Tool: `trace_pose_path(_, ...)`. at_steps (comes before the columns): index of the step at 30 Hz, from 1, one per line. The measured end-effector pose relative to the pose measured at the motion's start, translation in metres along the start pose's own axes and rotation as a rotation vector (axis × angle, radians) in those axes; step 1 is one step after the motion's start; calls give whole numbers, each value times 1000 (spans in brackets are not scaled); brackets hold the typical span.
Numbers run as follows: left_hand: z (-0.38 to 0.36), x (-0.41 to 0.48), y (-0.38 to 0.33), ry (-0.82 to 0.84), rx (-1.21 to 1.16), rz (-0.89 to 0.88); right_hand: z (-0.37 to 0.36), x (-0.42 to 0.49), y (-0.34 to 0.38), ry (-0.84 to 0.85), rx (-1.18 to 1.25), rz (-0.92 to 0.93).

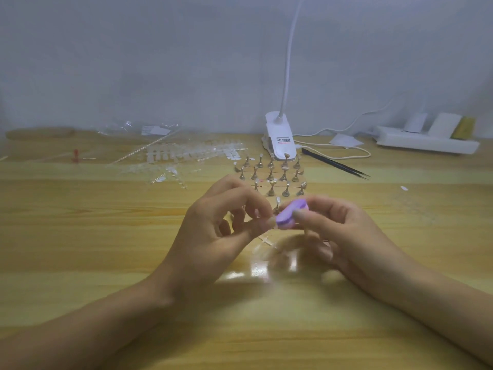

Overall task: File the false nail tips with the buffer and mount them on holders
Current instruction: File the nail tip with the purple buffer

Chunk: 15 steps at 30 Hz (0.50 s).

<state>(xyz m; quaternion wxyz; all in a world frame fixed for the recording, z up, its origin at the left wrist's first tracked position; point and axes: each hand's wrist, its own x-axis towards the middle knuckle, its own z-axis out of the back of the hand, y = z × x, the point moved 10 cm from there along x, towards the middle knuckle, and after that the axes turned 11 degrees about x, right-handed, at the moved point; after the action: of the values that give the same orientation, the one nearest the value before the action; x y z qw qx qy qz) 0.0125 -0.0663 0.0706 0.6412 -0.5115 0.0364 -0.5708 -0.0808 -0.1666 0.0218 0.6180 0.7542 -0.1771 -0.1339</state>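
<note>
Both hands meet over the middle of the light wooden table [80,209], raised a little above it. The right hand [341,231] grips a small lilac oval buffer block [292,213], thumb on its top face and fingers curled beneath. The left hand [221,225] is narrowed to a pinch: thumb and forefinger press together on a small clear false nail tip [272,222]. The tip is mostly hidden by the fingertips and blurred. It touches the buffer's left end, so the work sits right between the two hands.

Just behind the buffer stands a single gold-coloured holder [277,205] with a clear tip on top. Beyond it is a cluster of gold-coloured stem holders [274,173] in rows on a clear base, several carrying tips. On the table under the hands lie a few clear plastic sprue pieces [264,241].

Further back and to the left, strips of unmounted clear nail tips [186,154] are scattered beside a crumpled clear plastic bag [133,129]. A white clip-on lamp [280,140] stands behind the holders. Black pointed tweezers [336,164] lie to its right, and a white power strip [426,141] sits at the far right edge.
</note>
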Motion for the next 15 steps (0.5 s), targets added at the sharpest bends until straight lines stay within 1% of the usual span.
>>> trace_pose_path(3, 0, 1, -3, 6, 21, -22, -17, -3, -2, 139, -93, -8)
trace_pose_path(6, 5, 3, 3, -32, -23, 25, -9, -3, 0, 69, 16, 22)
trace_pose_path(8, 5, 3, 3, -31, -15, 29, -7, -2, -1, 64, 7, 4)
trace_pose_path(10, 2, 2, 1, -15, 15, 4, -8, -1, -2, 71, -30, -2)
trace_pose_path(15, -1, 1, -8, 6, 60, -73, -4, 0, 0, 41, 111, 11)
